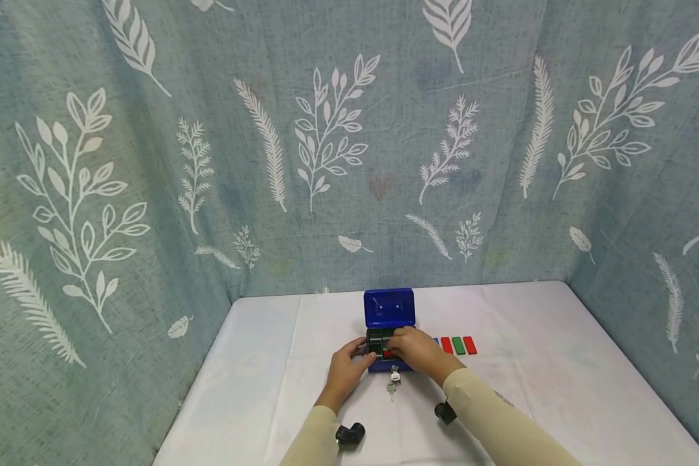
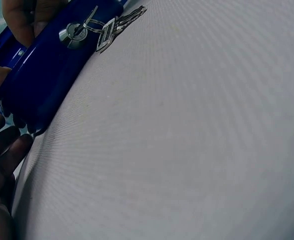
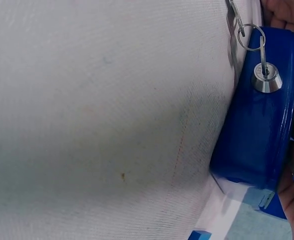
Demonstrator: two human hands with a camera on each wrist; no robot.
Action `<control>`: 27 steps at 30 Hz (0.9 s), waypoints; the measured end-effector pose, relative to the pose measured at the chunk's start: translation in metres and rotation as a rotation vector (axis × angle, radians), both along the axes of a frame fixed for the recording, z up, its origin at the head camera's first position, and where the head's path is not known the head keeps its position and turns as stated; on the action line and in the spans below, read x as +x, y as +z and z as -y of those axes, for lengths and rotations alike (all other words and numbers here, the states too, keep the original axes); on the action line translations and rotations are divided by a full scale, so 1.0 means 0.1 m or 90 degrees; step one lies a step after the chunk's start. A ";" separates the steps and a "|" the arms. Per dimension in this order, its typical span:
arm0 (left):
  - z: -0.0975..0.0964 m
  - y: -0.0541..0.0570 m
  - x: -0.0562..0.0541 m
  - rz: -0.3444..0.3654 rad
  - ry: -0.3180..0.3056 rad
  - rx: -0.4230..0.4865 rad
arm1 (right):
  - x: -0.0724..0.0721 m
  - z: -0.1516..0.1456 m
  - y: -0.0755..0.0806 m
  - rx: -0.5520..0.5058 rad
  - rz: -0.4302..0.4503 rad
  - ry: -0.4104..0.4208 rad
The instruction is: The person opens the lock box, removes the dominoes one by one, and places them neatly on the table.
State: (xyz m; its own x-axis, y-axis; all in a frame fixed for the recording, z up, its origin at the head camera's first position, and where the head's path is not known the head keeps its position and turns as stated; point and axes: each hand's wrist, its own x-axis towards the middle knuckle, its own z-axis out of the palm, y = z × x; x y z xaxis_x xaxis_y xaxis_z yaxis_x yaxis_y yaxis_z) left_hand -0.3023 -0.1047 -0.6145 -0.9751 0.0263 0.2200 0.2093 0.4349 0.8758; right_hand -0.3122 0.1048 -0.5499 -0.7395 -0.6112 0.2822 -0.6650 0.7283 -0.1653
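Note:
A blue cash box (image 1: 396, 367) stands on the table with its lid (image 1: 389, 307) raised at the back. My left hand (image 1: 346, 369) holds the box's left end, thumb on the rim and fingers along the outer side. Over the right part of the box, my right hand (image 1: 419, 351) reaches down with bent fingers into the black compartment tray (image 1: 375, 336). Its fingertips are hidden, so whether they pinch anything is unclear. Bits of red and green, seemingly a red block (image 1: 388, 354), show beside them. A key sits in the front lock (image 2: 73, 36), with more keys (image 1: 391, 389) hanging from its ring.
To the right of the box lie flat blocks in a row: a red block (image 1: 446, 345), a green block (image 1: 458, 345), another red block (image 1: 470, 345), and a blue block (image 3: 200, 235) partly hidden by the right hand. A white cloth covers the table (image 1: 279, 388); a patterned curtain (image 1: 384, 246) surrounds it.

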 end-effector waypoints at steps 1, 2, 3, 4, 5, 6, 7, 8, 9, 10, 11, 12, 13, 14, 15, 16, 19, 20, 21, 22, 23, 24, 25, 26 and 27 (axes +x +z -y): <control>0.00 0.00 0.00 0.000 0.000 0.001 | 0.00 0.00 0.00 -0.001 0.004 -0.004; 0.00 0.00 0.00 0.000 -0.001 0.001 | 0.00 -0.01 0.00 -0.003 0.007 -0.004; 0.00 0.00 0.00 -0.001 -0.002 0.003 | 0.01 -0.01 0.00 -0.004 0.011 -0.005; 0.00 0.00 0.00 -0.001 -0.003 0.003 | 0.01 -0.01 0.00 -0.006 0.013 -0.006; 0.00 0.01 0.00 -0.001 -0.003 0.003 | 0.01 -0.02 0.01 -0.007 0.017 -0.008; 0.00 0.01 0.00 -0.001 -0.003 0.003 | 0.01 -0.02 0.01 -0.011 0.020 -0.008; 0.00 0.01 0.00 -0.001 -0.003 0.003 | 0.01 -0.02 0.01 -0.013 0.023 -0.011; -0.01 0.01 0.00 -0.002 -0.002 0.003 | 0.02 -0.03 0.01 -0.015 0.026 -0.012; -0.01 0.01 0.00 -0.002 -0.003 0.004 | 0.02 -0.03 0.00 -0.015 0.028 -0.016; -0.01 0.01 0.01 -0.002 -0.002 0.003 | 0.02 -0.03 0.00 -0.015 0.030 -0.019; -0.01 0.01 0.01 -0.002 -0.002 0.003 | 0.03 -0.03 0.00 -0.014 0.031 -0.022; -0.01 0.01 0.01 -0.002 -0.003 0.004 | 0.03 -0.03 -0.01 -0.013 0.031 -0.025; -0.01 0.01 0.00 -0.002 -0.003 0.005 | 0.04 -0.03 -0.01 -0.010 0.031 -0.029; -0.02 0.01 0.00 -0.003 -0.004 0.005 | 0.04 -0.04 -0.01 -0.010 0.030 -0.030; -0.02 0.01 0.00 -0.003 -0.004 0.006 | 0.05 -0.04 -0.02 -0.008 0.029 -0.030; -0.02 0.01 0.00 -0.003 -0.003 0.004 | 0.06 -0.04 -0.02 -0.007 0.026 -0.030; -0.01 0.01 -0.01 0.002 0.000 0.002 | 0.07 -0.03 -0.03 -0.002 0.019 -0.029; -0.01 0.01 -0.02 0.003 0.001 0.001 | 0.08 -0.03 -0.04 -0.001 0.016 -0.027; 0.00 0.01 -0.02 0.003 0.001 0.001 | 0.08 -0.03 -0.04 0.003 0.015 -0.028; 0.00 0.00 -0.02 0.005 0.002 0.000 | 0.08 -0.03 -0.04 0.006 0.013 -0.028; 0.00 0.00 -0.02 0.007 0.001 0.002 | 0.08 -0.03 -0.05 0.007 0.011 -0.026; 0.00 0.00 -0.01 0.009 0.000 0.003 | 0.08 -0.03 -0.05 0.008 0.007 -0.022; 0.00 0.01 -0.01 0.008 -0.001 0.004 | 0.08 -0.03 -0.05 0.009 0.005 -0.019; 0.00 0.01 -0.01 0.007 -0.002 0.005 | 0.09 -0.03 -0.05 0.011 0.000 -0.016; 0.00 0.01 -0.01 0.007 -0.004 0.007 | 0.09 -0.03 -0.06 0.014 -0.005 -0.014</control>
